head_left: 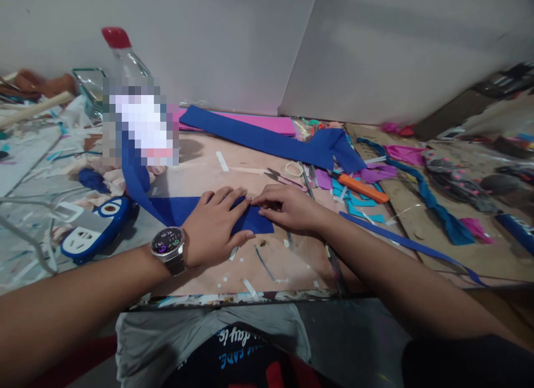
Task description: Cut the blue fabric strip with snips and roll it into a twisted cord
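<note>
Evidently cloth work: a strip of blue cloth (pixel 173 210) lies on the tabletop (pixel 200 181), under and between the hands. Colour deep, even royal blue; surface matte and smooth. Long lower edge fairly straight, right end squarish. At left it seems to turn up into a band bending toward a red-capped bottle (pixel 117 39); cannot tell if all one piece.

Left hand (pixel 217 227) lies palm-down on the cloth, fingers spread, thumb out, grip wide. Right hand (pixel 287 207) curled at the cloth's right part, forefinger close to the left fingers; grip narrow, cannot tell if cloth is pinched. Scissors (pixel 287 180) just beyond. Second blue strip (pixel 258 139) farther back.
</note>
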